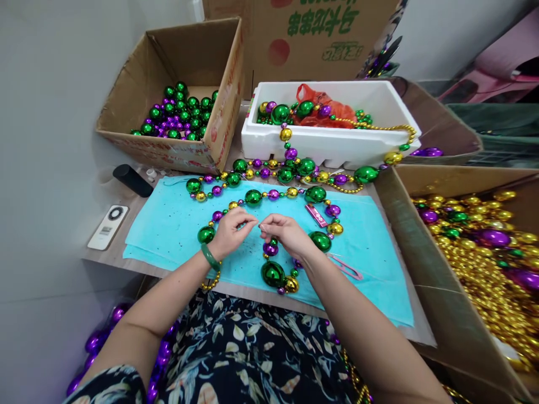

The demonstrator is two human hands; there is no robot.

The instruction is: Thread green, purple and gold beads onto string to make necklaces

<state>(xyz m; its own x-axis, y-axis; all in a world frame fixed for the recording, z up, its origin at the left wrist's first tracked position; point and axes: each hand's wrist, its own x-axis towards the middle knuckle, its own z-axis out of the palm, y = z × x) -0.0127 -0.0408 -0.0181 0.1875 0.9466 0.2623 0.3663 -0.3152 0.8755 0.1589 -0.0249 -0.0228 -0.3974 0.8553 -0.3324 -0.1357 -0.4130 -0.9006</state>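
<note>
My left hand (231, 231) and my right hand (284, 232) meet fingertip to fingertip above a turquoise cloth (168, 241), each closed in a pinch. Whatever lies between the fingers is too small to make out. Round the hands runs a garland of green, purple and gold beads (254, 197), lying in a loop on the cloth. One end, with a large green bead (273, 274), hangs or lies just below my right hand. Gold beads (211, 280) show under my left wrist. A pink thread snipper (346, 268) and a small pink packet (316, 215) lie to the right.
A carton (160, 143) of green and purple balls stands at back left. Behind the cloth, a white foam box (320, 145) has garland draped over its rim. Another carton (446, 314) of gold beads is at right. A white remote (108, 227) and black cylinder (132, 180) lie left.
</note>
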